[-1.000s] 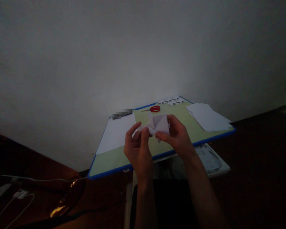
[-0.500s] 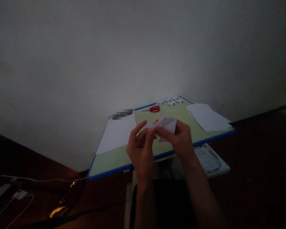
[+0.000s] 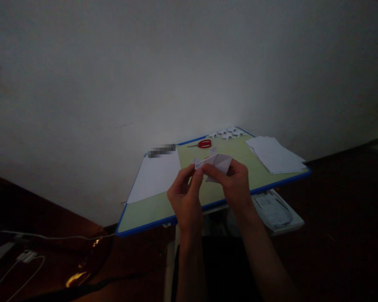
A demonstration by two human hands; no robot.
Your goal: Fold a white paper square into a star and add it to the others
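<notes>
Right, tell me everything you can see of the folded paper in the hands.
The folded paper is white and thin-looking, with creases, overlapping panels and pointed corners; a small flap juts from its far side. Partly folded, it is held up over the green tabletop, broad part to the right, narrowing leftward. The left hand pinches the narrow end; the right hand holds the rest, thumb across it. Its underside is hidden.

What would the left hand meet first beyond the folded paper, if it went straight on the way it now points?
Beyond the folded paper, the left hand would probably meet the red-handled scissors, though depth is unclear: raised above the tabletop, it may pass over them to the wall.
</notes>
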